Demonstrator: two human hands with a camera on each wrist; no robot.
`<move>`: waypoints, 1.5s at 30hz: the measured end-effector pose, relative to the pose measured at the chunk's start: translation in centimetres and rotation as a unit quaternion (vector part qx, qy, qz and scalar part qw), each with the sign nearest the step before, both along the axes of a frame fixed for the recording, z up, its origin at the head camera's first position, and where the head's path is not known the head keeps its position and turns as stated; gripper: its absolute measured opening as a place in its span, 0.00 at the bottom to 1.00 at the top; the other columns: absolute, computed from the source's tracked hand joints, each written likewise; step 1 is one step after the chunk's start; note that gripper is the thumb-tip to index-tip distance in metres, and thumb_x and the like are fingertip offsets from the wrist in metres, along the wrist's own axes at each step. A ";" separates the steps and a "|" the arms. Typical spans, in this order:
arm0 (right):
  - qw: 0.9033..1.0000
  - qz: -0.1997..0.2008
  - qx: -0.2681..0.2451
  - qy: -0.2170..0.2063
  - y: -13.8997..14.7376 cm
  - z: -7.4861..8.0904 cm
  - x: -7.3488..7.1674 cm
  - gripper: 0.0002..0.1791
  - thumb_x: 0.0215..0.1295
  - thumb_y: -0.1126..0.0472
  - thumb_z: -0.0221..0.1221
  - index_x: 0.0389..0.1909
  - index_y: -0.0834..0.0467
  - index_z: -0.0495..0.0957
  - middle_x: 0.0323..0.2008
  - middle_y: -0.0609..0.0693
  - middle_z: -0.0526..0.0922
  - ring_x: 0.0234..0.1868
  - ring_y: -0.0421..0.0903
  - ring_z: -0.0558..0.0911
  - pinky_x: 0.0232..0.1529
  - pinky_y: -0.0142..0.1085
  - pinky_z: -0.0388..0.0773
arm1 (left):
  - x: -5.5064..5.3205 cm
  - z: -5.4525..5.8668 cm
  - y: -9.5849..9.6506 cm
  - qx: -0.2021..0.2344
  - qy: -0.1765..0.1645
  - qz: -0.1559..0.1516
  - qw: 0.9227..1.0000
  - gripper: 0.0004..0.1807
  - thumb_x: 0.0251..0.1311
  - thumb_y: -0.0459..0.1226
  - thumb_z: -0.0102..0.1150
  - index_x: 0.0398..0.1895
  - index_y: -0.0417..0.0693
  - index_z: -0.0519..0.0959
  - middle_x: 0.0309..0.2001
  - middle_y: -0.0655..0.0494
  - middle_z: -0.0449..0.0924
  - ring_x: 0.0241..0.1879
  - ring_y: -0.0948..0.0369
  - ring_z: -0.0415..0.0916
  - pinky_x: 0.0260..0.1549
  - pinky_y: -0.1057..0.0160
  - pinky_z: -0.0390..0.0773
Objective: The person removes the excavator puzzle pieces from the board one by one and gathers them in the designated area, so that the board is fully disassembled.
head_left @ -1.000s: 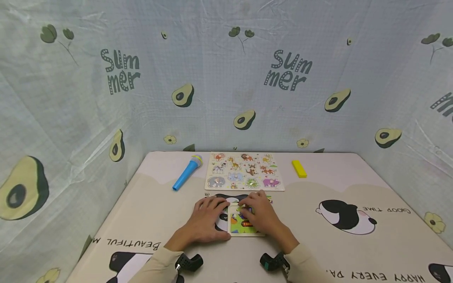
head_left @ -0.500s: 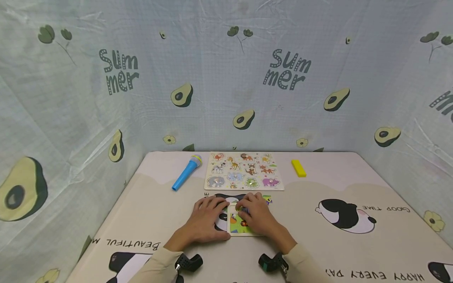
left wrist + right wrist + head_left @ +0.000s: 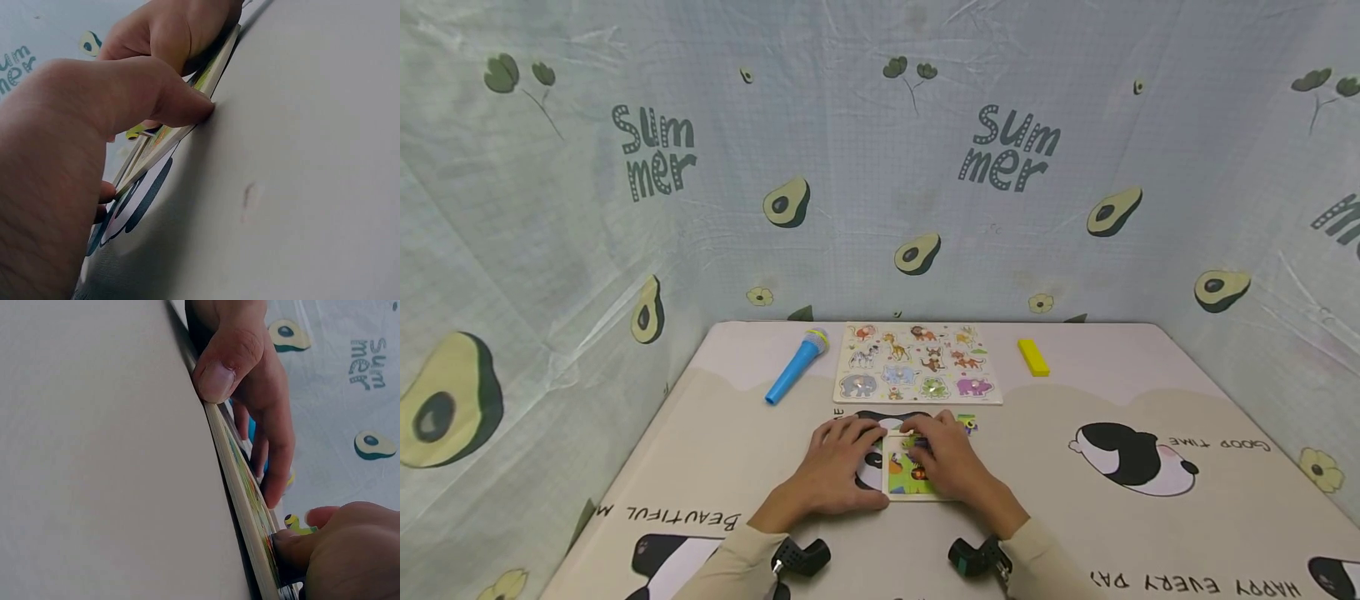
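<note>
A small framed picture puzzle (image 3: 897, 482), green with orange and dark figures, lies flat on the table in the head view. My left hand (image 3: 841, 467) holds its left side, with the thumb at the near corner and the fingers toward the far edge. My right hand (image 3: 953, 454) lies over the right half and pinches a dark puzzle piece (image 3: 289, 570) against the board between thumb and fingers. Most of that piece is hidden by the hand. Just beyond the right hand, a loose green and yellow puzzle piece (image 3: 967, 423) is partly covered.
Behind the hands lies a large animal peg puzzle (image 3: 917, 364). A blue toy microphone (image 3: 795, 369) is to its left, a yellow block (image 3: 1033, 357) to its right. A printed cloth (image 3: 1150, 533) covers the table, and curtains (image 3: 850, 150) enclose its back and sides.
My right hand has shifted slightly left and nearer over the puzzle, uncovering more of the loose green piece behind it. The left hand keeps its place.
</note>
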State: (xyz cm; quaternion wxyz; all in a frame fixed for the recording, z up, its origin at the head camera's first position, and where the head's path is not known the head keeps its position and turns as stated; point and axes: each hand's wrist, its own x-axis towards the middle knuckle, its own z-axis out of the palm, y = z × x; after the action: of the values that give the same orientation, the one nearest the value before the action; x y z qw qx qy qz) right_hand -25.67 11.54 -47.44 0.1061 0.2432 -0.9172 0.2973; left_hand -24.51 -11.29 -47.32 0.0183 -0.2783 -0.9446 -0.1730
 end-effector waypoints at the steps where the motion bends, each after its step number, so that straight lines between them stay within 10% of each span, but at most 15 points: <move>1: 1.000 -0.004 -0.006 -0.002 0.0 0.0 0.0 0.15 0.65 0.64 0.66 0.51 0.50 0.80 0.40 0.42 0.80 0.39 0.41 0.65 0.41 0.39 0.63 | 0.0 0.0 0.0 0.000 0.001 0.000 1.000 0.50 0.45 0.66 0.64 0.73 0.57 0.68 0.72 0.56 0.64 0.74 0.47 0.54 0.69 0.37 0.51; 14: 0.986 -0.018 -0.152 -0.058 1.6 0.5 -0.4 0.10 0.71 0.66 0.60 0.50 0.53 0.82 0.49 0.47 0.85 0.49 0.43 0.80 0.57 0.47 0.78 | 0.1 0.0 0.0 0.004 0.007 -0.001 1.000 0.50 0.45 0.66 0.65 0.73 0.57 0.68 0.72 0.56 0.65 0.74 0.47 0.54 0.69 0.38 0.51; 27: 0.966 -0.148 -0.202 -0.064 6.3 0.9 -2.1 0.09 0.70 0.64 0.63 0.49 0.59 0.82 0.36 0.51 0.80 0.38 0.48 0.74 0.36 0.30 0.72 | 0.2 0.3 0.0 0.004 0.006 -0.002 1.000 0.50 0.44 0.66 0.65 0.73 0.57 0.68 0.71 0.56 0.65 0.74 0.47 0.54 0.70 0.38 0.52; 45: 0.967 -0.216 -0.104 -0.087 9.8 0.1 -3.1 0.10 0.68 0.62 0.63 0.48 0.60 0.86 0.39 0.54 0.82 0.40 0.51 0.74 0.42 0.41 0.71 | 0.1 0.0 0.0 -0.002 0.000 0.003 1.000 0.50 0.45 0.66 0.64 0.73 0.58 0.68 0.72 0.57 0.65 0.75 0.47 0.53 0.70 0.37 0.51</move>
State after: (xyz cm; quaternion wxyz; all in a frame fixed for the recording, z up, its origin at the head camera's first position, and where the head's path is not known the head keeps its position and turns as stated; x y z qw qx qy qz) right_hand -28.72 21.33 -47.34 0.1127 0.0000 -0.9176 0.3812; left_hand -24.43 -11.30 -47.29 0.0182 -0.2758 -0.9457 -0.1709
